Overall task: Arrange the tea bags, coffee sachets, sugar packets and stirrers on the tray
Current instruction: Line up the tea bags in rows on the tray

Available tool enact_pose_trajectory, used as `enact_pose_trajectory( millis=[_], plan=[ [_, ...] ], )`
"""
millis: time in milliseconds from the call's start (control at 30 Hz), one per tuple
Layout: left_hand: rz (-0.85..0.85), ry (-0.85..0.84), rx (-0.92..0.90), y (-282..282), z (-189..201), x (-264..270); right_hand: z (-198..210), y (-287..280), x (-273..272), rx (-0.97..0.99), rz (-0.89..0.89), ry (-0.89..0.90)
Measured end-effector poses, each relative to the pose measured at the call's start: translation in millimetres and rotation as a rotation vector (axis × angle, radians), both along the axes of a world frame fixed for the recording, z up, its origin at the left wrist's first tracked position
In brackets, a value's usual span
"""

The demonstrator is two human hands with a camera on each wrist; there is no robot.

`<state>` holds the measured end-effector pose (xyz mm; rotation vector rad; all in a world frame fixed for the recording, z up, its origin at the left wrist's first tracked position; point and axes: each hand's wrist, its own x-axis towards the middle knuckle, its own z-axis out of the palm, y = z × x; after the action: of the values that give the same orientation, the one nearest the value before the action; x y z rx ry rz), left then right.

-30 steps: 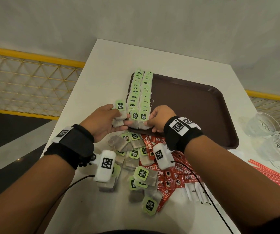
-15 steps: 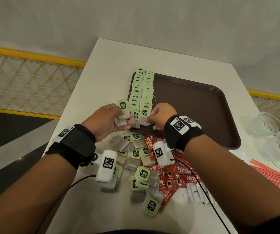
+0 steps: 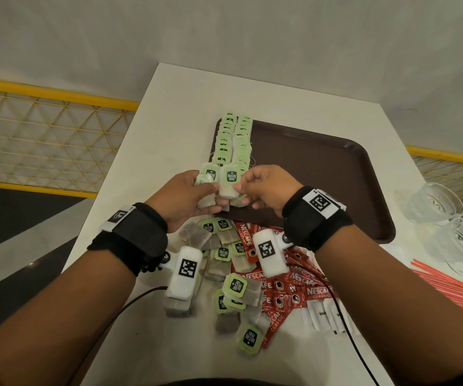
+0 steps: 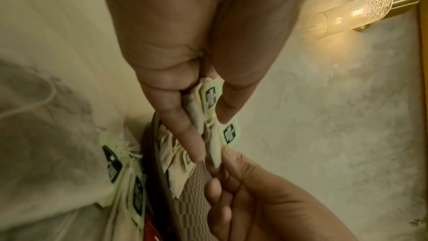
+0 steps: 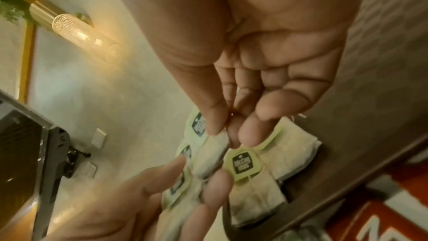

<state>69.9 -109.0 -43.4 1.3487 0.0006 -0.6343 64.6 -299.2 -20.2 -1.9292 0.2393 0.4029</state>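
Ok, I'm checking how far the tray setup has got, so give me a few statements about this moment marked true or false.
1. Two rows of tea bags lie along the left edge of the brown tray. True.
2. The coffee sachets are already lined up on the tray. False: they lie in a loose pile on the table, nearer the person than the tray.
3. Both the left hand and the right hand pinch tea bags over the tray's near left corner. True.
4. The red stirrers stand inside a glass. False: they lie flat on the table at the right, near the glass cups.
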Motion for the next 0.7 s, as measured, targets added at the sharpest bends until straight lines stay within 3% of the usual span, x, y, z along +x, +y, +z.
enact_pose_trajectory(
  millis=[200,500,600,700],
  plan=[
    [0.174,0.136,-0.105,12,-3,4,-8,-16,-3,-0.324,0.020,0.176],
    [0.093,0.022,0.050,19,-7,1,-13,-5,7,-0.485,0.080,0.129],
    [0.058,-0.039,0.111,22,-9,0,-11,-7,4,-0.557,0.073,0.035],
    [0.063,-0.086,0.098,20,-9,-2,-2,-2,0,-0.523,0.093,-0.177]
  ],
)
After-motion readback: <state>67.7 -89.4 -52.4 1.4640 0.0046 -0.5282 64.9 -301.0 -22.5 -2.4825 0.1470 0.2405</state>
